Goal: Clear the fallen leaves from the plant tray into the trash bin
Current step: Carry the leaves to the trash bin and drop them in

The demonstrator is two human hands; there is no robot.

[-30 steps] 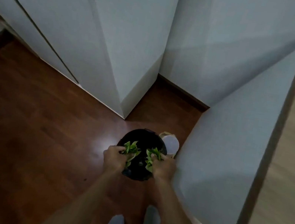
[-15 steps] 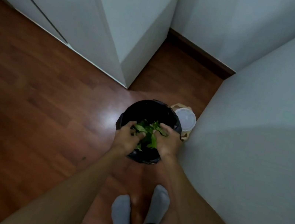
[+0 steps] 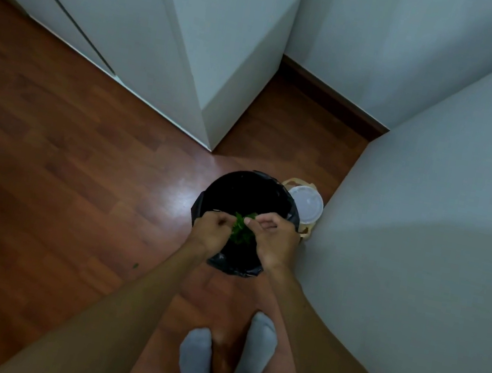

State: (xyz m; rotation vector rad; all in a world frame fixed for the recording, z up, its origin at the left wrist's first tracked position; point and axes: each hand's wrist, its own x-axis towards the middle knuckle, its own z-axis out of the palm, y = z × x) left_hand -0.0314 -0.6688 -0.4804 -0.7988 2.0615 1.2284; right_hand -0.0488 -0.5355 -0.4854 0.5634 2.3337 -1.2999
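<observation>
A round trash bin [image 3: 239,182] lined with a black bag stands on the wooden floor, close to the wall on the right. Both my hands hover over its near half. My left hand [image 3: 212,233] is curled, with its fingers against a bunch of green leaves [image 3: 240,232]. My right hand [image 3: 276,240] pinches the same bunch from the other side. The leaves hang between the hands, just inside the bin's mouth. The plant tray is out of view.
A white-lidded container [image 3: 306,204] in a tan bag sits right of the bin. A white cabinet corner [image 3: 211,135] juts out behind it, and a white wall [image 3: 425,232] runs along the right. My socked feet [image 3: 196,360] stand before the bin. A small green scrap [image 3: 135,265] lies on the floor.
My hands have come together over the bin and sunk lower. The two separate handfuls of leaves are now one darker bunch between them. The view has tilted down.
</observation>
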